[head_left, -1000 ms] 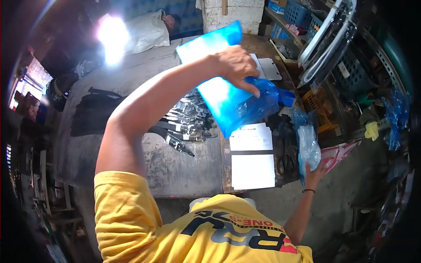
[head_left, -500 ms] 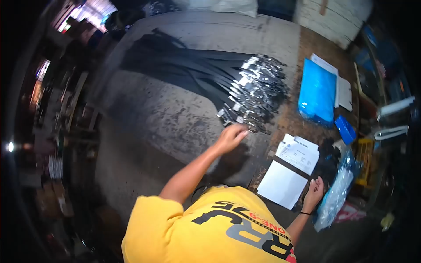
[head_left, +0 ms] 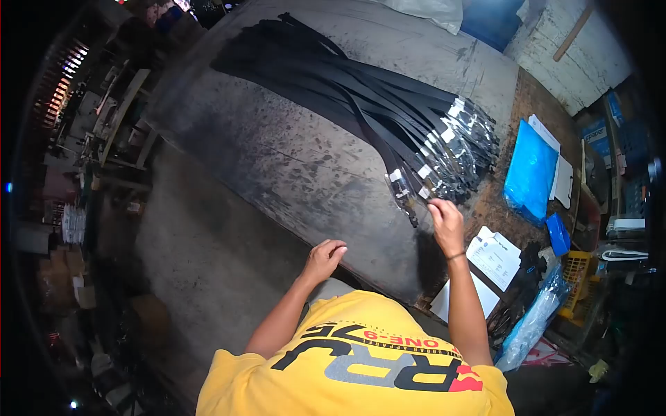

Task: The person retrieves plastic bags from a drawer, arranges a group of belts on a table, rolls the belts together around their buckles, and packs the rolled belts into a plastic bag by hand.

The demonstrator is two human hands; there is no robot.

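Long black straps lie in a fanned bundle across the grey table. Their buckle ends, wrapped in clear plastic with white labels, are gathered at the right. My right hand is at the near edge of these ends, fingers pinched by a strap end; what is between the fingertips is too small to make out. My left hand hovers by the table's front edge, fingers curled together, with nothing visible in it.
Right of the straps are a blue plastic package, printed papers, a blue object and a clear-blue plastic bag. Shelves with a yellow crate stand at the far right.
The blue package has been set down and let go. My right hand has moved from beside the papers to the strap ends; my left hand has drawn back from them to the table's front edge.
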